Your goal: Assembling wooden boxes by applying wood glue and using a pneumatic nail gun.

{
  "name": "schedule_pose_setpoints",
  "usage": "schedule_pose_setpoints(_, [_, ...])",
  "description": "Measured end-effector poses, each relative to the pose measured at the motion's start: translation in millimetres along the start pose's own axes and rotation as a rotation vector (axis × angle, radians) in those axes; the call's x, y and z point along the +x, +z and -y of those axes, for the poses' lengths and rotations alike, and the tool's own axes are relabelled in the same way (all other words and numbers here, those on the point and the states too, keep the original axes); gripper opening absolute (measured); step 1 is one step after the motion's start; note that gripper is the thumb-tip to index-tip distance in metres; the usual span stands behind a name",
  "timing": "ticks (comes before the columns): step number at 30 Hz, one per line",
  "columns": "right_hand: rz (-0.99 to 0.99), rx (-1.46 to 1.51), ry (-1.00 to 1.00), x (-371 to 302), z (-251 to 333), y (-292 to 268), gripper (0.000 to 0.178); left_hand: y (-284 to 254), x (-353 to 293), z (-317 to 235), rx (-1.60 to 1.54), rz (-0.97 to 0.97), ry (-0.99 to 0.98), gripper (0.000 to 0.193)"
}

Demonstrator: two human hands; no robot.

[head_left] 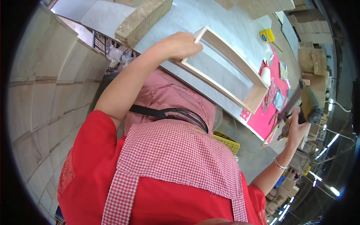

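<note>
A shallow rectangular frame of pale wood (232,55) stands on the pale worktable (195,17), tilted across its near edge. My left hand (180,45) is closed around the frame's left short end. Out to the right, clear of the frame, my right hand (297,129) is raised and wrapped round the handle of what looks like a nail gun (312,105), dark with a tan body. Part of this tool is hidden by the hand, and its details are blurred.
A long cardboard-covered block (144,20) lies at the table's left. On a pink sheet (258,122) to the right are a white glue bottle with a red tip (266,75) and loose tools. A yellow tub (267,35) stands farther back. A yellow crate (227,141) is below the table.
</note>
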State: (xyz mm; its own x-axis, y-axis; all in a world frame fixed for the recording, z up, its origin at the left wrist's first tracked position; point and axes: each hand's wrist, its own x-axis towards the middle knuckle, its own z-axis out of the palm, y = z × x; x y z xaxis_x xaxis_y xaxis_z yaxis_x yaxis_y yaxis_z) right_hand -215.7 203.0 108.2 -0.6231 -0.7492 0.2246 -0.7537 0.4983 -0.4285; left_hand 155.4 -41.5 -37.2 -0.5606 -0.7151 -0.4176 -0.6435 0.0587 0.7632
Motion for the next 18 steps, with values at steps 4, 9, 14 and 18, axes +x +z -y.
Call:
schedule_pose_setpoints(4, [-0.047, -0.188, -0.130, -24, -106, 40, 0.047, -15, 17, 14, 0.337, -0.102, 0.101, 0.054])
schedule_pose_setpoints(9, [-0.054, -0.556, -0.154, -43, -192, 98, 0.061, -19, 33, 23, 0.364, -0.052, 0.046, 0.056])
schedule_pose_setpoints(14, [0.028, -0.597, 0.198, -48, -179, 129, 0.061, -23, 17, 16, 0.180, -0.030, -0.056, 0.073])
schedule_pose_setpoints(18, [-0.097, -0.680, 0.030, -50, -181, 129, 0.053, -13, -4, 41, -0.122, -0.081, -0.009, 0.078])
